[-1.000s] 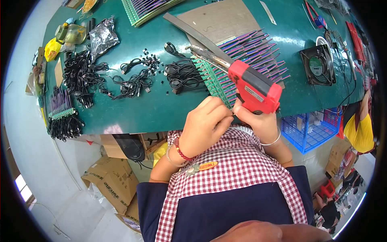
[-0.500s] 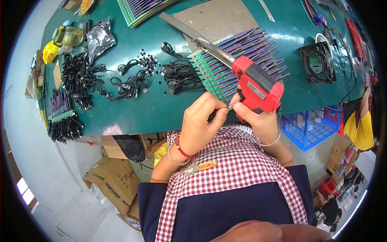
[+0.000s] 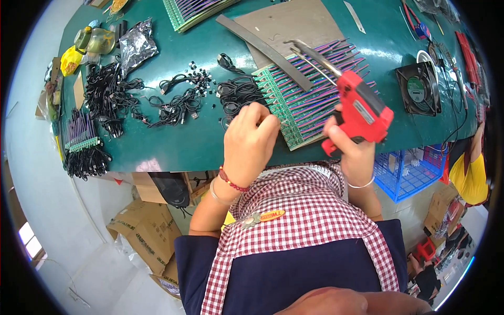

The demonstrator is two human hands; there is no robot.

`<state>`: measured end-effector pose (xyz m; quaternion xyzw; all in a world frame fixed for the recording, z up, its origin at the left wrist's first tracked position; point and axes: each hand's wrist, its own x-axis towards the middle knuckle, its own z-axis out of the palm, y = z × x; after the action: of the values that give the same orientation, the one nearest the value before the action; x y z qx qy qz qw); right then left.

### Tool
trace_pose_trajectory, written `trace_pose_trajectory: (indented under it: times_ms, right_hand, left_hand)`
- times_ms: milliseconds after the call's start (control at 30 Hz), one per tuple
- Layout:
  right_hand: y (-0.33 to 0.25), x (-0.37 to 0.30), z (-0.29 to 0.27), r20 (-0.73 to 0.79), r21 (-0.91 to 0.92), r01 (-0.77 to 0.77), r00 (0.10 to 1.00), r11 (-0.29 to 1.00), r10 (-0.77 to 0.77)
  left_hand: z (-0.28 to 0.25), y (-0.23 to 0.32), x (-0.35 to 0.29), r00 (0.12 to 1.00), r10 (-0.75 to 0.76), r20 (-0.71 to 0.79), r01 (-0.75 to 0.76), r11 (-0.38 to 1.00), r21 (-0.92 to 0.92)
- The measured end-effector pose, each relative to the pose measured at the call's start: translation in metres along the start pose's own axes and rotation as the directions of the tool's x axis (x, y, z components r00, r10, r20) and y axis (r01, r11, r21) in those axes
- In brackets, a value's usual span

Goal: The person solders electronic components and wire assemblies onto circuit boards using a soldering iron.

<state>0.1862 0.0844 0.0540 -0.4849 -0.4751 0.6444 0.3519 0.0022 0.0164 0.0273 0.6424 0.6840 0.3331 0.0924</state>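
Observation:
In my right hand is a red soldering gun, its metal tip pointing up and left over the rows of wires. My left hand is closed at the lower left corner of the green circuit board panel, close to the bundled black cables. Whatever its curled fingers hold, if anything, is hidden. Purple and pink wires fan out to the right from the panel. Across the panel and a brown board lies a flat grey metal strip.
Black USB cables lie in heaps at the left, with small black parts scattered nearby. A fan stands at the right of the green table. Below the edge sits a blue crate. Another panel stack is at the back.
My hands have moved apart: the left went left toward the cables, the right moved right with the soldering gun. The gun's tip has come off the metal strip's end.

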Motion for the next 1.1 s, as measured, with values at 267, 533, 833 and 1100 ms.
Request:
trace_pose_trajectory:
  times_ms: [267, 533, 833, 1100]
  right_hand:
    - [0.035, -0.025, -0.062, 0.121, -0.069, -0.014, 0.992, 0.997, 0.023]
    - [0.064, -0.041, -0.082, 0.15, -0.114, -0.005, 0.988, 0.993, 0.022]
    - [0.056, -0.045, -0.074, 0.114, -0.192, 0.014, 0.993, 0.981, 0.008]
    - [0.054, -0.038, -0.074, 0.221, -0.369, 0.125, 0.974, 0.921, -0.044]
  left_hand:
    - [0.0, -0.023, 0.023, 0.992, 0.079, 0.093, -0.096, 0.978, 0.185]
    - [-0.002, -0.026, 0.035, 0.977, 0.101, 0.189, -0.135, 0.975, 0.178]
    - [-0.004, -0.019, 0.041, 0.961, 0.063, 0.271, -0.127, 0.966, 0.225]
    - [-0.003, -0.016, 0.043, 0.959, 0.039, 0.279, -0.114, 0.959, 0.259]
